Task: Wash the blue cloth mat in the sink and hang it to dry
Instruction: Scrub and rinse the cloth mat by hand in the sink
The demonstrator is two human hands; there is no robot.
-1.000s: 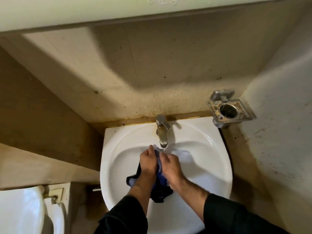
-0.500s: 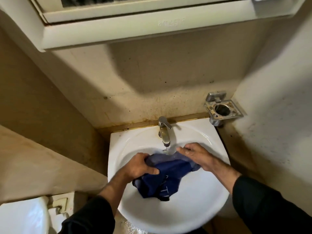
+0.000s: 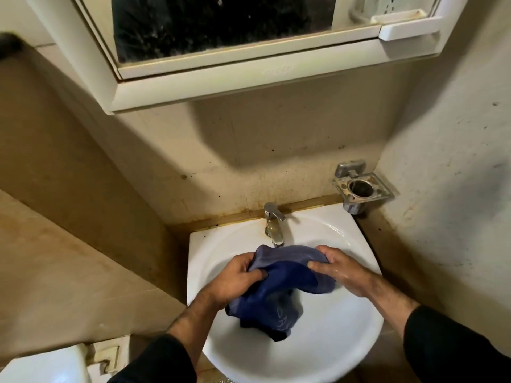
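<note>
The blue cloth mat [image 3: 279,286] is wet and stretched over the white sink [image 3: 331,341], right under the chrome tap [image 3: 273,225]. My left hand [image 3: 235,277] grips the mat's left edge with curled fingers. My right hand [image 3: 337,269] pinches its right edge between thumb and fingers. The lower part of the mat hangs down into the basin. Whether water is running from the tap cannot be made out.
A metal cup holder [image 3: 362,189] is fixed to the wall at the sink's right corner. A mirror cabinet [image 3: 235,51] hangs above. A white toilet [image 3: 47,366] sits at the lower left. Stained walls close in on both sides.
My hands were close together rubbing the mat, then drew apart and spread it under the tap. The view has tilted upward, bringing the mirror cabinet into sight.
</note>
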